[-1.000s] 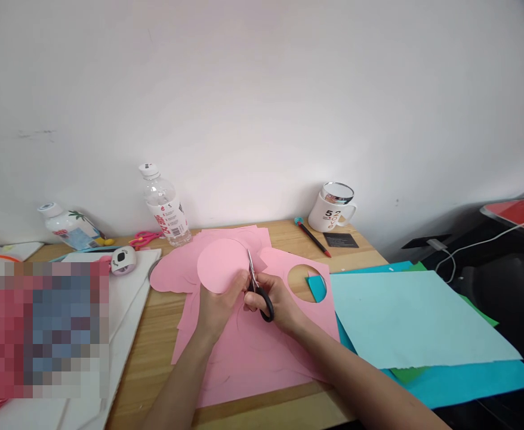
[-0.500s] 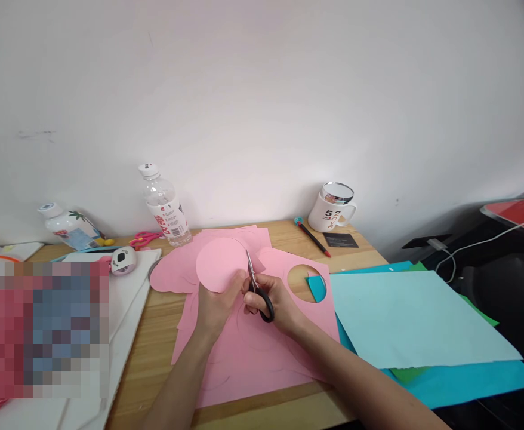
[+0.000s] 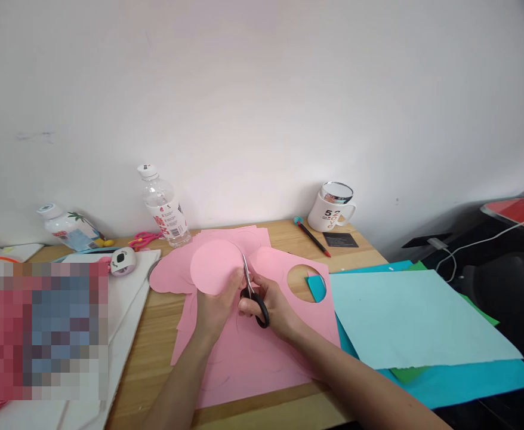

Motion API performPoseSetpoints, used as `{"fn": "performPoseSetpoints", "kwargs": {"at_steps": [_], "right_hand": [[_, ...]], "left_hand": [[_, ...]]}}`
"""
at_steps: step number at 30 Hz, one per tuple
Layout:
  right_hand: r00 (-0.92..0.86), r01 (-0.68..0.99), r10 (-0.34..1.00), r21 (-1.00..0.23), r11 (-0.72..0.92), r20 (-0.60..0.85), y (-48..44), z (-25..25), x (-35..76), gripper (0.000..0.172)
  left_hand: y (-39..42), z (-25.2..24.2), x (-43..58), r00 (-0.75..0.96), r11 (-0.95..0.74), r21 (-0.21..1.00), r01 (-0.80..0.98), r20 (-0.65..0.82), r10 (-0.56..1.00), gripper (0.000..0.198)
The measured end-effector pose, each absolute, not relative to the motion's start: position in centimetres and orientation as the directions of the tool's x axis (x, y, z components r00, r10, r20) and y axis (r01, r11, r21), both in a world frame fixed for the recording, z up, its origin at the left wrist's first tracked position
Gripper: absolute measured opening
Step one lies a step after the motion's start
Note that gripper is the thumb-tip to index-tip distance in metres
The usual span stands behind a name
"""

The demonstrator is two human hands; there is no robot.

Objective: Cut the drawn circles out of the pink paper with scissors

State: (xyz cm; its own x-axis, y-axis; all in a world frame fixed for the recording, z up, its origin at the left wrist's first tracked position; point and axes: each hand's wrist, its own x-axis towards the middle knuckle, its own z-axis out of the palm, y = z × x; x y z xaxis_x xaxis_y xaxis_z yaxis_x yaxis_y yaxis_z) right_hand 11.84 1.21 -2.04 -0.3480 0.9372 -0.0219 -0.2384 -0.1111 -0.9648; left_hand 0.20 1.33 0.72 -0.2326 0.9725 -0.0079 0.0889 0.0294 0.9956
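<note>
On the scissors (image 3: 253,295), the blades are gleaming like smooth, bright metal, while the black handles are showing a plastic look with a soft sheen. The round pink piece (image 3: 215,267) and the pink sheets (image 3: 262,376) are looking like smooth, matt paper. The wooden surface (image 3: 141,340) is showing its grain. The clear plastic bottle (image 3: 168,220) is glinting; the white mug (image 3: 319,214) is shining like glazed ceramic beneath a mirror-bright rim (image 3: 337,192). The pale blue sheet (image 3: 423,322) is appearing matt and papery, its near edge looking slightly rough.
</note>
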Motion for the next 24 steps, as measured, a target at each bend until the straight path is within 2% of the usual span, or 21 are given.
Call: {"fn": "performPoseSetpoints", "kwargs": {"at_steps": [4,12,24], "right_hand": [[-0.336,-0.314,0.941,-0.946,-0.085,0.027,1.51,-1.82,11.96,0.042],[-0.351,-0.320,0.932,-0.947,-0.027,0.092,1.57,-1.43,12.01,0.036],[-0.365,-0.260,0.930,-0.964,-0.050,0.050,1.58,-1.86,12.17,0.034]], "left_hand": [[1.19,0.73,0.36,-0.191,-0.002,0.994,0.109,0.023,0.981,0.017],[1.10,0.68,0.50,-0.175,-0.019,0.995,0.093,0.035,0.984,0.019],[1.07,1.38,0.48,-0.164,0.024,0.996,0.081,-0.010,0.986,0.018]]}}
